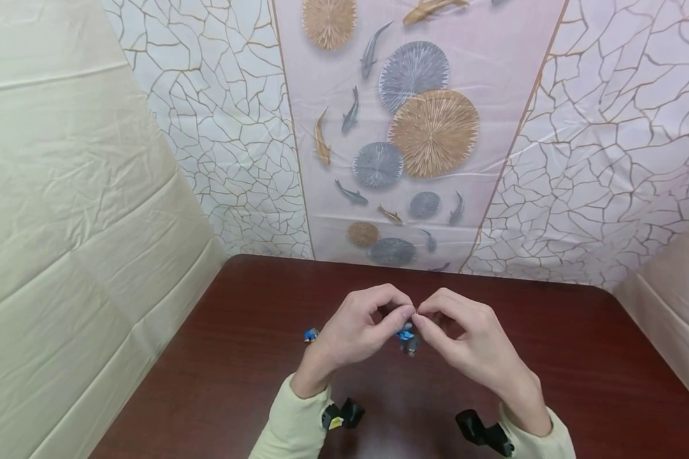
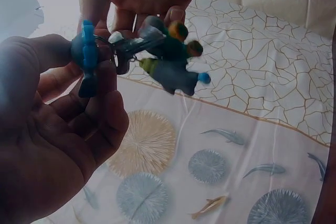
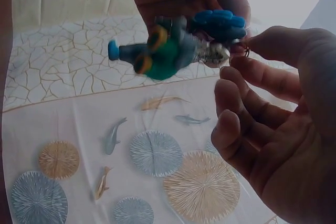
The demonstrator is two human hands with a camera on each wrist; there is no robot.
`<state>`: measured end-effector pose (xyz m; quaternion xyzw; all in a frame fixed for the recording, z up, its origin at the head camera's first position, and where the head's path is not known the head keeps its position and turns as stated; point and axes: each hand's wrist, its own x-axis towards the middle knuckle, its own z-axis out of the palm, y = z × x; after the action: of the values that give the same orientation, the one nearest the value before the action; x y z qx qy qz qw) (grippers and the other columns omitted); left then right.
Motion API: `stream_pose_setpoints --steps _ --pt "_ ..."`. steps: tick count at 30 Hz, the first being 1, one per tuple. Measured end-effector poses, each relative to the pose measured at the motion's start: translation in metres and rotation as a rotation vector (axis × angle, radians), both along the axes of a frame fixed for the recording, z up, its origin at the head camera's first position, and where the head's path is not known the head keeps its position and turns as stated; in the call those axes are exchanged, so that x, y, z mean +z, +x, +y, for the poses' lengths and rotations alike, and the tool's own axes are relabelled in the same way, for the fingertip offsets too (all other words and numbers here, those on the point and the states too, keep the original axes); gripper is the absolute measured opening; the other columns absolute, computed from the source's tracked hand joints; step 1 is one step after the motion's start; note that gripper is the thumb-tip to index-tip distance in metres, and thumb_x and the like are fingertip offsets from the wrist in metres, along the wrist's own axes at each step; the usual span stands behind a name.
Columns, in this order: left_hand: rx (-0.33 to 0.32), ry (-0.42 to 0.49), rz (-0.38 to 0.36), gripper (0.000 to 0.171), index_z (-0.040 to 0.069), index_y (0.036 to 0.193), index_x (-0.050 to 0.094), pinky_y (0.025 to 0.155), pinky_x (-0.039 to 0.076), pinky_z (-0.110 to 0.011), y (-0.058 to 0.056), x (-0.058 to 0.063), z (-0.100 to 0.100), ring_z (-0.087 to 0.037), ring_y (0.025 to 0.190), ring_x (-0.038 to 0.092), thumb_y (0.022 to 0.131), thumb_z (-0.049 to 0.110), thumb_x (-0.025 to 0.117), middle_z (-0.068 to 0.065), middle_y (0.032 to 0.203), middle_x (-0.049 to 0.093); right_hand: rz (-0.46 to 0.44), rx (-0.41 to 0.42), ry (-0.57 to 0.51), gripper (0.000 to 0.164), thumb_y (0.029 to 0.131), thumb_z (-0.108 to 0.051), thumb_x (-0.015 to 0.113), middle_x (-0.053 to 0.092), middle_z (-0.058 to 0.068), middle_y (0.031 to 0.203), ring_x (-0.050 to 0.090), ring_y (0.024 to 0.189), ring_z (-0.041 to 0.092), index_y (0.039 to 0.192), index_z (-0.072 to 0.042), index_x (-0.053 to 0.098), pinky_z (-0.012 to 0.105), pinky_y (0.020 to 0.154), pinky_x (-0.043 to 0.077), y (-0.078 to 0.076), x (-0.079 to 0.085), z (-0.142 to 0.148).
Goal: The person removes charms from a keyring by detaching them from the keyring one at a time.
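Observation:
Over the table, both hands meet fingertip to fingertip at a keychain with charms. My left hand pinches it near a dark round piece with a bright blue scalloped band. My right hand pinches a thin metal ring beside that piece, between thumb and index finger; its other fingers curl loosely. From the silvery links hangs a green and grey charm with two orange-rimmed round parts and a small blue tip, blurred in the right wrist view.
A small blue trinket lies on the dark red-brown table, just left of the left wrist. Black wrist cameras sit at both cuffs. Patterned cloth hangs behind the table's far edge.

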<state>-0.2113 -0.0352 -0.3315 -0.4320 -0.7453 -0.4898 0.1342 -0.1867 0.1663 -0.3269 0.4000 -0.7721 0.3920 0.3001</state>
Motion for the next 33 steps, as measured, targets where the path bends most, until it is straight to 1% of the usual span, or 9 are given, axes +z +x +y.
stream_pose_setpoints --steps 3,6,8,15,18,22,26,29,33 --pt "-0.003 -0.012 0.019 0.007 0.015 0.099 0.067 0.058 0.047 -0.015 -0.0003 0.0003 -0.0003 0.0 0.074 0.053 0.098 0.017 0.06 0.004 0.086 0.063 -0.057 -0.005 0.015 0.027 0.08 0.005 0.073 0.059 -0.013 0.08 0.055 0.067 -0.003 0.091 -0.019 0.067 0.011 0.058 0.045 0.002 0.0007 0.0013" --pt "-0.003 -0.019 0.041 0.008 0.014 0.099 0.066 0.057 0.047 -0.015 -0.0004 0.0003 -0.0005 0.0 0.073 0.053 0.098 0.017 0.06 0.004 0.086 0.063 -0.078 -0.014 0.023 0.029 0.08 0.005 0.073 0.059 -0.014 0.079 0.054 0.065 -0.004 0.091 -0.021 0.066 0.011 0.057 0.045 0.0033 0.0018 0.0019" --pt "0.004 -0.026 0.06 0.008 0.014 0.098 0.066 0.057 0.047 -0.014 -0.0004 0.0001 -0.0006 0.0 0.073 0.052 0.098 0.017 0.059 0.004 0.087 0.063 -0.064 -0.017 0.019 0.03 0.079 0.006 0.073 0.058 -0.014 0.078 0.053 0.065 -0.004 0.09 -0.021 0.066 0.012 0.055 0.044 0.0034 0.0018 0.0012" --pt "0.035 -0.046 0.111 0.006 0.013 0.097 0.062 0.059 0.044 -0.013 -0.0003 0.0001 -0.001 -0.001 0.071 0.049 0.099 0.016 0.057 0.003 0.085 0.06 0.066 0.009 -0.017 0.033 0.07 0.012 0.072 0.056 -0.012 0.076 0.048 0.063 -0.004 0.085 -0.017 0.065 0.012 0.052 0.039 -0.0006 0.0012 -0.0025" --pt "0.058 -0.047 0.132 0.006 0.013 0.096 0.06 0.061 0.043 -0.013 -0.0008 -0.0003 -0.0012 -0.003 0.072 0.049 0.1 0.015 0.056 0.002 0.086 0.058 0.088 0.021 -0.02 0.032 0.069 0.013 0.072 0.055 -0.01 0.075 0.047 0.064 -0.003 0.083 -0.016 0.065 0.011 0.053 0.038 -0.001 0.0017 -0.0031" --pt "0.09 -0.04 0.171 0.007 0.012 0.096 0.059 0.069 0.046 -0.016 -0.0025 -0.001 -0.0011 -0.005 0.079 0.051 0.1 0.015 0.055 0.001 0.091 0.059 0.096 0.038 -0.015 0.031 0.068 0.013 0.071 0.055 -0.01 0.075 0.047 0.065 -0.002 0.082 -0.014 0.065 0.011 0.054 0.038 -0.0005 0.0039 -0.0034" --pt "0.099 -0.035 0.128 0.007 0.013 0.1 0.059 0.073 0.048 -0.016 -0.0025 -0.0014 -0.0005 -0.004 0.083 0.055 0.101 0.017 0.053 0.002 0.095 0.064 0.096 0.054 -0.018 0.031 0.068 0.013 0.07 0.055 -0.009 0.076 0.047 0.065 -0.001 0.082 -0.013 0.064 0.012 0.054 0.039 -0.0006 0.0044 -0.0035" --pt "0.11 -0.04 0.079 0.005 0.014 0.102 0.058 0.07 0.047 -0.014 -0.0019 -0.0018 0.0001 -0.001 0.076 0.055 0.101 0.018 0.054 0.004 0.092 0.067 0.077 0.067 -0.025 0.032 0.068 0.015 0.07 0.055 -0.009 0.076 0.048 0.065 -0.002 0.083 -0.013 0.064 0.012 0.054 0.04 -0.0016 0.0021 -0.0026" --pt "0.129 -0.048 0.082 0.004 0.014 0.1 0.057 0.064 0.043 -0.014 -0.0016 -0.0016 0.0006 -0.002 0.07 0.05 0.1 0.017 0.055 0.004 0.086 0.064 0.024 0.055 -0.023 0.032 0.071 0.014 0.07 0.056 -0.011 0.076 0.051 0.063 -0.003 0.084 -0.014 0.064 0.011 0.053 0.041 -0.0016 -0.0012 -0.0009"
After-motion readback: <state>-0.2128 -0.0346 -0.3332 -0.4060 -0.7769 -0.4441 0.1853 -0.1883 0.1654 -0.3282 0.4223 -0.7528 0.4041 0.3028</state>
